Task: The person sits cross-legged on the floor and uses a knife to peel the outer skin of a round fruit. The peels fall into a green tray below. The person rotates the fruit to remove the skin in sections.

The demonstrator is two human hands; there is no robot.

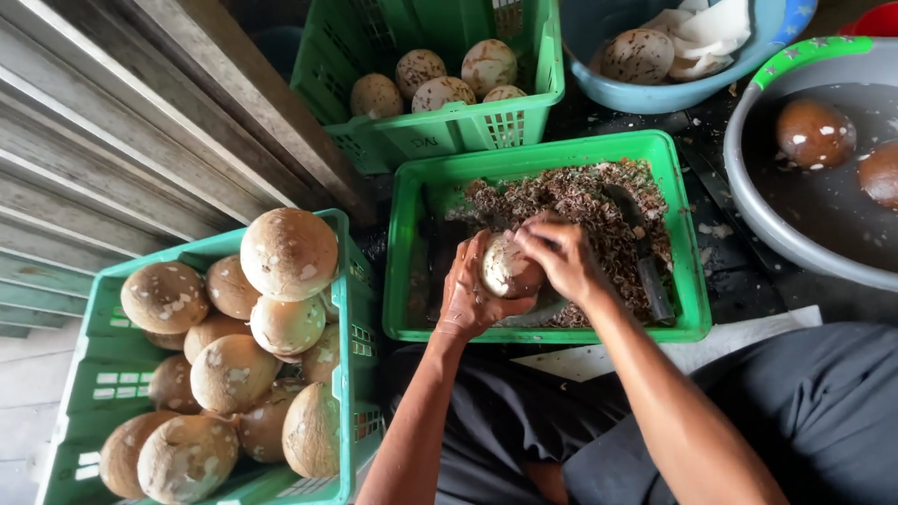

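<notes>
**Two hands grip a coconut over a green tray**

Head view, looking down at a seated person's lap & arms. Left hand (470, 297) cups a pale, brown-flecked coconut (510, 268) from its left side; fingers (468, 257) curled partway round the shell, palm pressed to it. Right hand (561, 257) covers the nut from the top right, fingers (535, 229) bent & closed tight on its upper edge. Can't tell if the right hand also holds a tool; nothing shows between the fingers. Nut sits between both palms, touching each.

Just under the hands: a shallow green tray (687, 234) w/ a heap of brown shavings (580, 201). A dark knife (645, 257) lies in the tray, just right of the right-hand fingers, not touched.

Left of the left hand, well apart: a green crate (94, 374) piled w/ husked coconuts. Beyond the fingertips: a second green crate (543, 65) w/ a few nuts. Far right of the right hand: a grey basin (748, 187) of water w/ dark brown nuts, & a blue bowl (580, 47) above it holding white pieces.
</notes>
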